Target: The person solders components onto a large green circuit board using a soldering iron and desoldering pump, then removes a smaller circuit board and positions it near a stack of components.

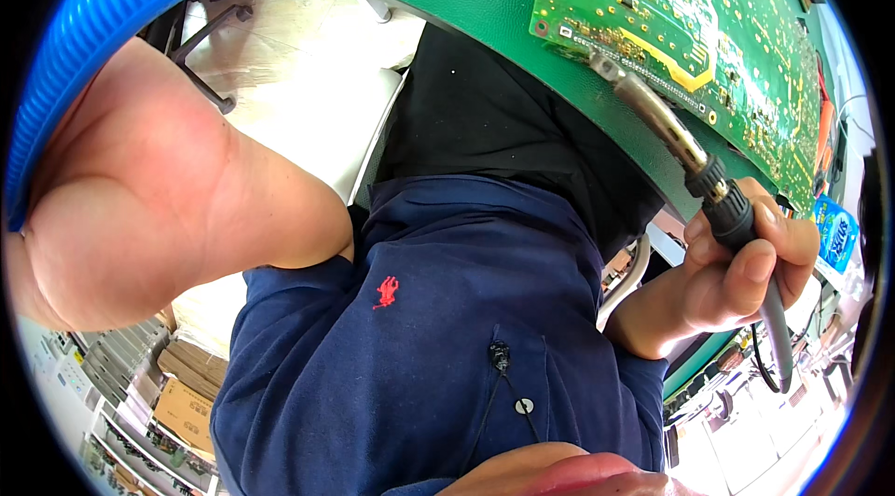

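Soldering looks under way, though which joints are done or left cannot be told; at ten o'clock a blue ribbed hose (104, 6) hides the fingers of the left hand (112, 165), its grip unreadable. Toward two o'clock, a soldering iron (716, 190) points its tip at the near edge of a glossy green circuit board (736, 67) dotted with gold pads, its handle pinched by the right hand (732, 280) at three o'clock.

Your head-worn wide view looks steeply down, quite near to your shirt (419, 337), and reaches the desk (485, 2) at its top.
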A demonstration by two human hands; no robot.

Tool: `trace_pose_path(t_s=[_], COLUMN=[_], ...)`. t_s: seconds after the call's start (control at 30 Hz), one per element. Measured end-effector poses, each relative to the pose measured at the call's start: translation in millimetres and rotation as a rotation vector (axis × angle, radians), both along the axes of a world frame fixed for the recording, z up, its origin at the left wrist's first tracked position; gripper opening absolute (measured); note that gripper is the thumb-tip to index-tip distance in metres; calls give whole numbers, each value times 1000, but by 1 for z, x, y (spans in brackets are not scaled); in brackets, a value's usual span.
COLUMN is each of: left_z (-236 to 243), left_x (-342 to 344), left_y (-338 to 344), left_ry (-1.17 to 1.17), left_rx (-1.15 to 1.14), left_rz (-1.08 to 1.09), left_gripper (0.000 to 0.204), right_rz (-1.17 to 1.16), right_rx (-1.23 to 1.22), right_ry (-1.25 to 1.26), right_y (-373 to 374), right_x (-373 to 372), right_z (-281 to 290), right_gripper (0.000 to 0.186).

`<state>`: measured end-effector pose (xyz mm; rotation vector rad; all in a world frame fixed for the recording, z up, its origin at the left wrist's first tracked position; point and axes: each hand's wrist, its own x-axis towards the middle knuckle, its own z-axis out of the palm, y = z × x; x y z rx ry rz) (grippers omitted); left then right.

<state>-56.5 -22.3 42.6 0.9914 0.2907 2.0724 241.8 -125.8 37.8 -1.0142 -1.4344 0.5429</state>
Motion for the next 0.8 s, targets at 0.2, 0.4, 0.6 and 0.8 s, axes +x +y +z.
trace_pose_path(t_s=[0.2,0.4,0.6,0.8], left_z=[-3,-4,-7,-8], left_x=[-4,-3,-2,-1], left_y=[0,-1,-2,-6], left_ry=[-9,-6,-8,-9], left_rx=[-8,-12,-12,-10], left_rz=[-9,-17,-17,-8], left_gripper=[44,44,44,44], right_rz=[-33,-66,-159,-148], right_rx=[-51,-43,-87,-36], right_ry=[-11,-1,22,-48], right_y=[0,1,0,2], right_x=[-6,-10,-15,-24], right_z=[2,6,7,12], right_gripper=[23,22,27,22])
